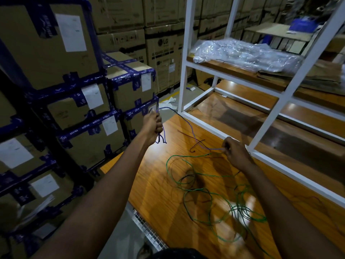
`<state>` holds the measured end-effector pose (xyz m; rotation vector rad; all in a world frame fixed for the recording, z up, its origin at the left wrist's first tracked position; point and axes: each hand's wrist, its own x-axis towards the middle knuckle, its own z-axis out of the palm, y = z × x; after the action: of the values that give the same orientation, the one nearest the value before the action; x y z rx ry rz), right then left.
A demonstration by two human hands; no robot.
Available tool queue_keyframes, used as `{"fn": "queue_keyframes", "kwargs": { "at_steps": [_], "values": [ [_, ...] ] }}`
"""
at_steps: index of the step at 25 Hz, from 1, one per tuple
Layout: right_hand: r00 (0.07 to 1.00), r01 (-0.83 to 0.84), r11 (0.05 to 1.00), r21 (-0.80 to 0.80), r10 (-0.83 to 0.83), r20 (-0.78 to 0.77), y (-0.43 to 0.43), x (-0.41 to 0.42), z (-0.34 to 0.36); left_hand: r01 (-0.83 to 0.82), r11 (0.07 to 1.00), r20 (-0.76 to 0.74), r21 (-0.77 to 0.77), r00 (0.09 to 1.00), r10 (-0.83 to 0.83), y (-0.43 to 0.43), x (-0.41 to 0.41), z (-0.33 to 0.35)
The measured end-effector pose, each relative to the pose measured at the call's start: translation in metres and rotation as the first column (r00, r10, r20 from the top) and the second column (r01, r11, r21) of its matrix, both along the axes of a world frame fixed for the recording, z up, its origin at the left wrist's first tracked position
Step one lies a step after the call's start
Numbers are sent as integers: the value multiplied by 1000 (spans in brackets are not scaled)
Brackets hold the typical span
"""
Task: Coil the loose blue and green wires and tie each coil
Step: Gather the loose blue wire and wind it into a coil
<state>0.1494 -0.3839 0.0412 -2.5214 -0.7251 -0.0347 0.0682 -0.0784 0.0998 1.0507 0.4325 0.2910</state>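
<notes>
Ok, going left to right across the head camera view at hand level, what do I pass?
Taped cardboard boxes → left hand → blue wire stretched between both hands → right hand → white shelf frame.

Two hands are holding one blue wire point(183, 121): left hand point(152, 126), right hand point(233, 152). One green wire point(186, 156) is lying tangled near, its loops uncountable, with one thin dark wire point(186, 134) beside it. At least seven blue-taped cartons point(56, 43) are standing left, and one white rack point(186, 53) right
</notes>
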Motion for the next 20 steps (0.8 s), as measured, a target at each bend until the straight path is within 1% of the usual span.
{"fn": "queue_keyframes", "kwargs": {
  "at_steps": [2, 3, 4, 5, 7, 9, 11, 13, 15, 17, 20],
  "values": [
    [998, -39, 994, -101, 34, -50, 12, 1, 11, 48, 995, -2, 82, 999, -48, -5, 2, 0],
    [994, -87, 987, -134, 77, -79, 18, 0, 18, 67, 992, -2, 107, 998, -67, -8, 3, 0],
    [985, -149, 981, -124, 135, -111, 23, -1, 24, 82, 989, -5, 124, 997, -82, -10, 3, -2],
    [971, -210, 975, -73, 199, -130, 30, -4, 33, 97, 985, -9, 143, 995, -96, -13, 3, -5],
    [954, -271, 960, 70, 277, -112, 46, -12, 50, 150, 970, -31, 190, 989, -147, -21, 1, -10],
    [961, -254, 948, 193, 270, -59, 60, -18, 65, 248, 938, -53, 243, 969, -242, -33, -2, -14],
    [980, -177, 946, 272, 195, -39, 69, -23, 73, 345, 897, -71, 276, 938, -339, -45, -4, -17],
    [992, -115, 948, 297, 124, -11, 76, -24, 77, 413, 863, -97, 291, 910, -403, -52, -6, -19],
    [995, -96, 953, 286, 95, 19, 82, -25, 78, 468, 829, -124, 306, 883, -452, -56, -8, -19],
    [998, -67, 955, 288, 65, 18, 86, -26, 79, 534, 808, -179, 247, 845, -504, -58, -9, -18],
    [996, -90, 950, 301, 91, 11, 86, -23, 76, 635, 771, -228, 39, 757, -612, -50, -9, -15]
  ]
}}
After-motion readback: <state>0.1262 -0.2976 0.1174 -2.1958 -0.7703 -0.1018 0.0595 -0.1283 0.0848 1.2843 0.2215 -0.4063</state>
